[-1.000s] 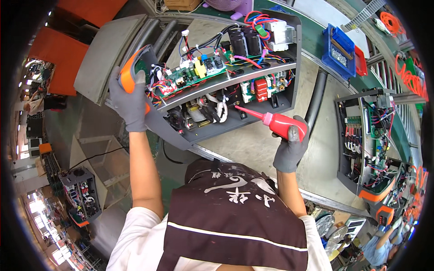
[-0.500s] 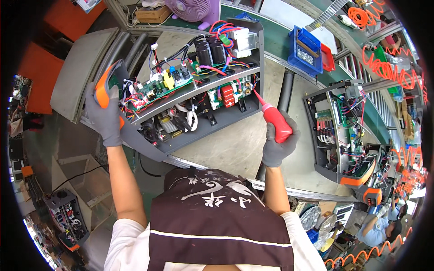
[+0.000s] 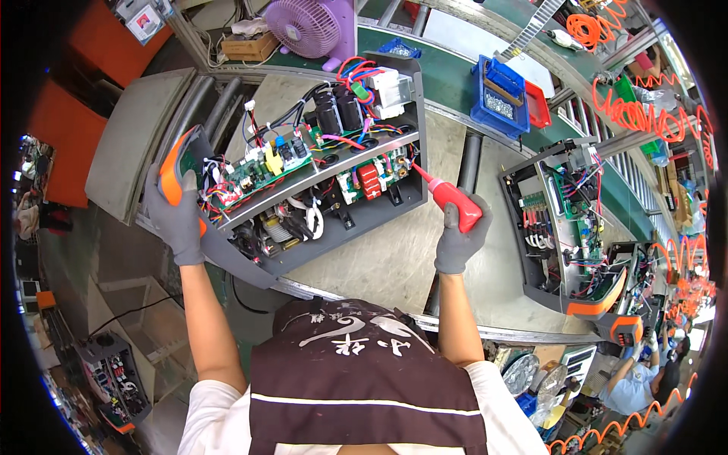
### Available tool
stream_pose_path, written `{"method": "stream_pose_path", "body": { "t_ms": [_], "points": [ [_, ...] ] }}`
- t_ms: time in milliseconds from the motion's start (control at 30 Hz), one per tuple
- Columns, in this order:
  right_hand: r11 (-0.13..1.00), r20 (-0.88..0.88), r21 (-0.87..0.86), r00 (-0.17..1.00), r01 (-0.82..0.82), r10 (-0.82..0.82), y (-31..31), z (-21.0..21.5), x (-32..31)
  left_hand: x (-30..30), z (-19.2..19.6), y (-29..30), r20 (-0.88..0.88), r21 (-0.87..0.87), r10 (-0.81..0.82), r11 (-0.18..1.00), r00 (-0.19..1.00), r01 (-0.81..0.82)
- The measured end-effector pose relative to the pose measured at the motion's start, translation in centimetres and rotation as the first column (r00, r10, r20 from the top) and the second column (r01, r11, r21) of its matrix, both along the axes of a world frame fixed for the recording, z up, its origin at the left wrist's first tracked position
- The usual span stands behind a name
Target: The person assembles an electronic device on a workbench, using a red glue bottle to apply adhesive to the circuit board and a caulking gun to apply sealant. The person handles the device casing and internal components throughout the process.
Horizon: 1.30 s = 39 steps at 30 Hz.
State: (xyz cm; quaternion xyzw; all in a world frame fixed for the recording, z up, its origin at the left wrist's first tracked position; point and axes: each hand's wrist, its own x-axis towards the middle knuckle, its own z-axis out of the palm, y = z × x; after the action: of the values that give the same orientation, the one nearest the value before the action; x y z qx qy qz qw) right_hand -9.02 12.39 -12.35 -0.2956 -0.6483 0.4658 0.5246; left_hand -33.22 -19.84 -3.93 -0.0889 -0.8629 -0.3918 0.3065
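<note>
A grey metal chassis (image 3: 349, 236) with open sides stands on the conveyor in front of me, packed with green circuit boards, wires and black capacitors (image 3: 337, 111). My left hand (image 3: 174, 226), in a grey glove, is closed around the orange-edged end panel (image 3: 176, 163) at its left. In my gloved right hand (image 3: 460, 243) is a red squeeze bottle (image 3: 455, 203) with a long thin nozzle, tilted up and to the left. The nozzle tip is at the chassis's right opening, near the end of a lower board with red parts (image 3: 370, 182); whether it touches anything cannot be made out.
A second open chassis (image 3: 557, 227) stands to the right on the line. Beyond are a blue bin (image 3: 499, 102) of small metal parts, a red tray (image 3: 538, 105) and a purple fan (image 3: 307, 29). Coiled orange hoses (image 3: 633, 114) hang at right; a co-worker (image 3: 633, 387) is lower right.
The bottle has tipped flatter, its nozzle still by the lower board's right end. My left hand keeps its hold on the panel. The whole view has shifted slightly.
</note>
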Motion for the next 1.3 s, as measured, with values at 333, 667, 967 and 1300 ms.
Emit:
{"method": "stream_pose_path", "body": {
  "t_ms": [333, 667, 967, 1300],
  "points": [
    [0.997, 0.047, 0.049, 0.998, -0.051, 0.049, 1.8, 1.2, 1.0, -0.4, -0.3, -0.2, 0.027, 0.051, -0.022, 0.998, 0.999, 0.021],
    [0.996, 0.07, 0.078, 0.997, -0.039, 0.034, 1.3, 0.0, 0.7, -0.5, -0.9, -0.4, -0.019, 0.03, -0.022, 0.999, 1.0, 0.023],
    [0.997, -0.009, -0.057, 0.998, -0.061, 0.06, 2.4, -1.1, 1.6, -0.3, -0.6, -0.1, -0.034, -0.009, 0.036, 0.999, 0.999, -0.036],
    [0.74, -0.496, -0.605, 0.866, -0.293, -0.063, 2.0, -2.4, 6.6, 0.0, -0.3, 0.0, -0.007, -0.042, 0.036, 0.998, 0.999, -0.036]
  ]
}}
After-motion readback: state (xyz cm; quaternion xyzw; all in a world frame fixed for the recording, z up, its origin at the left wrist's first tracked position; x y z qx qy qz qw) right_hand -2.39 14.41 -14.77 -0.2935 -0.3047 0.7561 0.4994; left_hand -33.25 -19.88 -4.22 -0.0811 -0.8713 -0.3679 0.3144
